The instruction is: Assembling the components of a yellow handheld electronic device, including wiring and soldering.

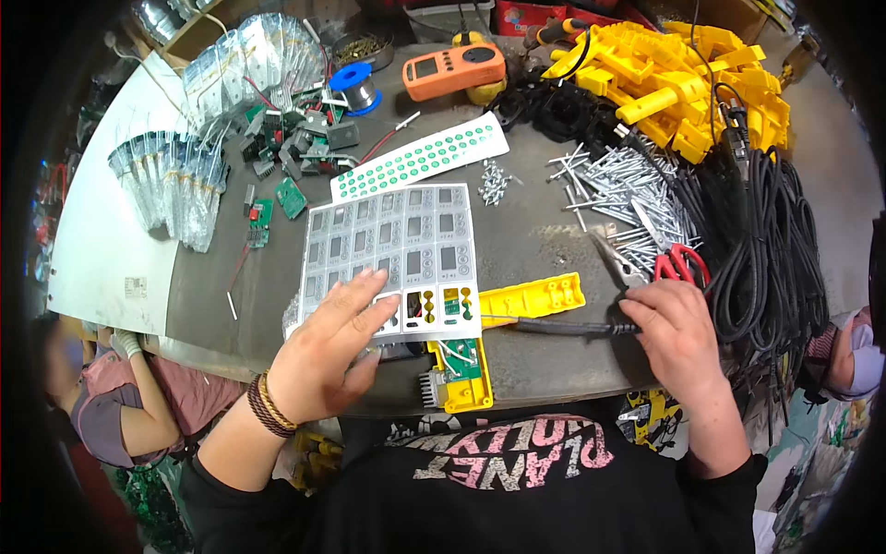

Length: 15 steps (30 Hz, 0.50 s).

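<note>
My left hand (334,346) lies with fingers spread on a white sheet of grey stickers (388,242), several with printed screen and button shapes. Two cut-out spots at the sheet's lower right show green and yellow beneath. Partly under that edge sits a yellow plastic housing half (472,392) with a green circuit board (461,360) and a finned grey heat sink. My right hand (678,337) is curled, its fingertips at the ribbed end of a black cable (572,327). Behind the cable rests another yellow housing half (535,300). Pliers (620,263) and red-handled scissors (681,263) lie just beyond my right hand.
Long screws (637,185) and short screws (496,183) lie in piles. Yellow housings (683,83) are heaped back right, coiled black cables (766,249) at right. An orange meter (454,71), solder spool (355,89), green sticker strip (420,157) and bagged parts (171,180) are also there.
</note>
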Motion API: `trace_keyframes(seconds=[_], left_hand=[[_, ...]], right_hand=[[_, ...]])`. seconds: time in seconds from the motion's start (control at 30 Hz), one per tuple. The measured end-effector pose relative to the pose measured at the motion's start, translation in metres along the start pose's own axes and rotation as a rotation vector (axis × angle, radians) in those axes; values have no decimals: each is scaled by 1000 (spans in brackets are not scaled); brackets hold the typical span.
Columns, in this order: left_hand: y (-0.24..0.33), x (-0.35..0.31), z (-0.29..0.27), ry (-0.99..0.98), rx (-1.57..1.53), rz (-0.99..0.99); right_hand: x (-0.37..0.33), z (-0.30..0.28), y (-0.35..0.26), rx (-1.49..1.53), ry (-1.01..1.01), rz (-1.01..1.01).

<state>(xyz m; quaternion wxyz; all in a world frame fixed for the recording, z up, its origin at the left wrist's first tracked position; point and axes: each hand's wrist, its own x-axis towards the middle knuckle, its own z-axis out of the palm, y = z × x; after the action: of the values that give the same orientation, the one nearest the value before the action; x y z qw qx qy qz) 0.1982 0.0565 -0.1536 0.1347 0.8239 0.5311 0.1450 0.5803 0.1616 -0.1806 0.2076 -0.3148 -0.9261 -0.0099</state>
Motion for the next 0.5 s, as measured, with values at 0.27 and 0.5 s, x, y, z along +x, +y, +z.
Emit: trace_keyframes(seconds=[0.27, 0.5], left_hand=[[-37, -12, -52, 678, 589, -28], [-128, -70, -90, 347, 911, -250]], right_hand=[[20, -6, 5, 395, -48, 145], [49, 15, 1, 255, -29, 30]])
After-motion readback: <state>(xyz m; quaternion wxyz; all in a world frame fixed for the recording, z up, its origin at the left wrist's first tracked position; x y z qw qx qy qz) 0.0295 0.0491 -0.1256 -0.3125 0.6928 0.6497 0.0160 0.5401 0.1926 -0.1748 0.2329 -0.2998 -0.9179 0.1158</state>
